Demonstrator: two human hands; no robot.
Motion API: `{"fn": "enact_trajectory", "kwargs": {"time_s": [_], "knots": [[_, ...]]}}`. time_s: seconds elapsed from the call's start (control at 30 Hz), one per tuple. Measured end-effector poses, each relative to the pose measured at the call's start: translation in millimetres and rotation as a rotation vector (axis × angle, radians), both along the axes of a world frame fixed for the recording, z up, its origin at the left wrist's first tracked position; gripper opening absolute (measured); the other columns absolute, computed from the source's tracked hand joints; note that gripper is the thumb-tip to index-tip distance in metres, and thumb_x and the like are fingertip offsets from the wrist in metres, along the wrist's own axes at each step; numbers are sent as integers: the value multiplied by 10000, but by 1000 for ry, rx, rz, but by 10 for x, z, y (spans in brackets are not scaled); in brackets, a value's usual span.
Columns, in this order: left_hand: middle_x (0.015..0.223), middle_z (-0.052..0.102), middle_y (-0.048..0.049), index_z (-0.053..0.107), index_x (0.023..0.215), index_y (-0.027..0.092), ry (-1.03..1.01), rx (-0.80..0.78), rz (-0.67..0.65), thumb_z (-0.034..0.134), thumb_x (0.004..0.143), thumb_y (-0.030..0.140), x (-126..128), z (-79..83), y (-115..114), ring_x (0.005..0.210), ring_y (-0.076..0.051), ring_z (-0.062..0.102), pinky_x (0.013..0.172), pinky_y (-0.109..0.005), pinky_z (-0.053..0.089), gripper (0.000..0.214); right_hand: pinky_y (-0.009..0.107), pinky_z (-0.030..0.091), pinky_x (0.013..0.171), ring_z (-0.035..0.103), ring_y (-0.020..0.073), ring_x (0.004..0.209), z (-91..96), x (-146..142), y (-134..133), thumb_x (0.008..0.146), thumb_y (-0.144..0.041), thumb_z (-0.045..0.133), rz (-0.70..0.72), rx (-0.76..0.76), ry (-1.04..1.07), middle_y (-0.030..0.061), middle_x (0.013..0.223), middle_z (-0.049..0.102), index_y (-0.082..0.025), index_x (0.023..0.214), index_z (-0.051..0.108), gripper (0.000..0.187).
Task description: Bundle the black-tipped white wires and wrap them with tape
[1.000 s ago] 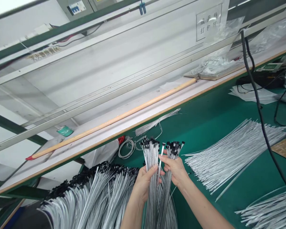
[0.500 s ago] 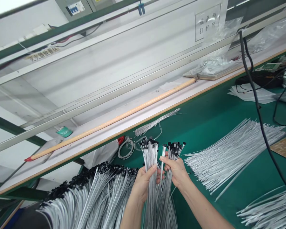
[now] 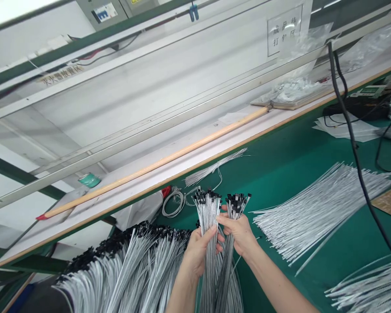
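My left hand (image 3: 198,250) is closed round a bundle of thin grey cables with black connectors (image 3: 207,211), its tips upward. Just to the right, my right hand (image 3: 241,234) grips a second bundle of the same cables (image 3: 236,206). Its thumb and forefinger reach across to the edge of the left bundle. The two bundles stand side by side, tips apart, and their lengths run down toward me. To the left lies a big pile of grey cables with black ends (image 3: 150,256).
Grey cables (image 3: 316,208) are spread on the green table (image 3: 263,169), with more cables (image 3: 371,282) at the lower right. A black cord (image 3: 353,143) hangs at the right. Behind runs a shelf (image 3: 169,176) bearing a long wooden pole (image 3: 156,163). A coiled cable (image 3: 173,203) lies below it.
A single cable pinched apart between the bundles has moved left and now stands against the left bundle. My right fingertips have shifted left with it.
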State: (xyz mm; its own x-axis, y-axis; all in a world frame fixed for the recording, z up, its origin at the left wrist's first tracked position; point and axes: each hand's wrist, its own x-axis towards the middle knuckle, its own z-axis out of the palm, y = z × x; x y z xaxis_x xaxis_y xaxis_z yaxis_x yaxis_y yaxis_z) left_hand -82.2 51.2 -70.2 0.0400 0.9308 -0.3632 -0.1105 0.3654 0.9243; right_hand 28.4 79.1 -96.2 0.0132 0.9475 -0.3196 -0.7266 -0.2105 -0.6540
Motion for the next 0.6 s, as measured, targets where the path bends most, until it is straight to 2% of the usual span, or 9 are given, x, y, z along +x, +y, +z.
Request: {"fn": "enact_trajectory", "kwargs": {"time_s": [0.43,0.6], "knots": [[630,653,-38,632,845,108,3,-11,26,687,680,373,-7,-35,17,447,-101,564,448,-206,392,317,227,269,383,355,54,363,-42,11,-12,423,-224,821,-39,-34,28,-66,495,549,-125,825,598,470],[627,662,-41,622,823,114,15,-43,52,699,665,371,2,-18,-1,453,-115,580,444,-209,403,311,234,292,391,369,64,373,-24,27,-26,427,-222,809,-33,-23,20,-57,494,544,-133,736,609,379]]}}
